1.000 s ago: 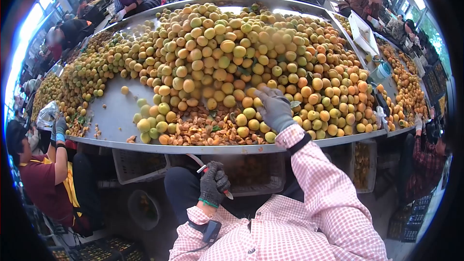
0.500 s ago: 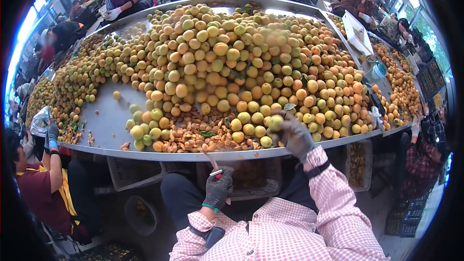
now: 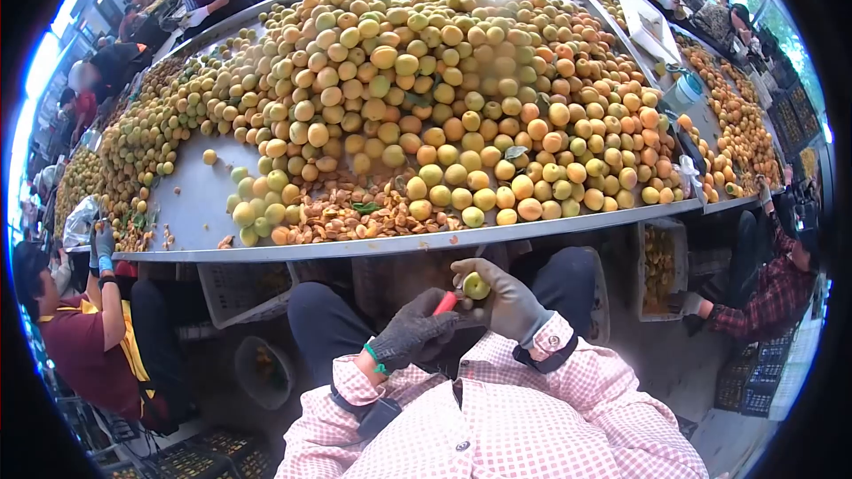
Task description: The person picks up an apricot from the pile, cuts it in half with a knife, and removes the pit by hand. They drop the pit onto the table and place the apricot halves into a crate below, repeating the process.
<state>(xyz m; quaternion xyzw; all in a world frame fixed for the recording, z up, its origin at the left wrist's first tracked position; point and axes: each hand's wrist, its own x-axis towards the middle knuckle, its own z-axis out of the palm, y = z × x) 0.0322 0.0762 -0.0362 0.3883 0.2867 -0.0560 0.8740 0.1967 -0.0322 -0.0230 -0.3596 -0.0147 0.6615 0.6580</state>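
Over my lap, below the table's front edge, my right hand [image 3: 510, 302] in a grey glove holds a yellow-green fruit [image 3: 476, 286] in its fingers. Close against it on the left, my left hand [image 3: 414, 328], in a dark glove with a green cuff, is wrapped round the red handle [image 3: 446, 302] of a knife. The blade is hard to make out beside the fruit. Ahead on the metal table [image 3: 206, 186] lies a large heap of yellow and orange fruit [image 3: 382, 80], with split orange pieces [image 3: 355, 213] near the front edge.
A person in maroon [image 3: 84, 346] works at the left, another in plaid [image 3: 772, 302] at the right. More people are across the table. Crates [image 3: 244, 293] and a round bucket [image 3: 264, 372] stand below the table. A white tray [image 3: 648, 25] lies at the back right.
My right hand has taken a fruit from the heap and brought it down to my lap. My left hand has moved right with the knife, and the two hands now meet.
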